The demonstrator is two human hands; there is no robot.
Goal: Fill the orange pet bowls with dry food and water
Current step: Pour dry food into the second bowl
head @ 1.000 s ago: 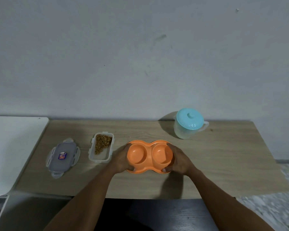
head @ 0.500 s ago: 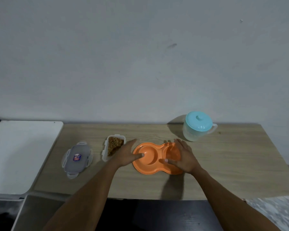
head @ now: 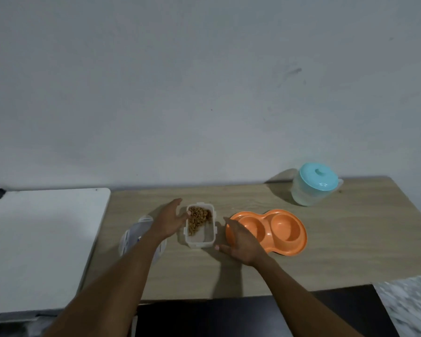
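**Head view, at the outset of filling.** The orange double bowl (head: pixel 294 249) lies flat on the wooden table (head: pixel 350 251), right of centre, and both of its wells appear empty (no kibble and no sheen of water can be made out). Just to its left stands the clear food container (head: pixel 200 244), open, with dry food (head: pixel 197 218) heaped toward its far end and the near part of its floor bare. Its grey lid (head: pixel 131 235) rests on the table farther left, partly hidden by the left forearm (head: pixel 136 259). The left hand (head: pixel 169 221) is beside the container's left wall, fingers straight and loosely together, tips at the far left corner of the rim; whether they touch it cannot be told. The right hand (head: pixel 241 242) hovers between container and bowl, fingers spread, thumb pointing toward the container, holding nothing. The pitcher (head: pixel 312 188), its teal cover on, stands well apart at the table's far right corner. Judged from this layout, preparation is done, whereas both pours remain: food first, apparently, then water.
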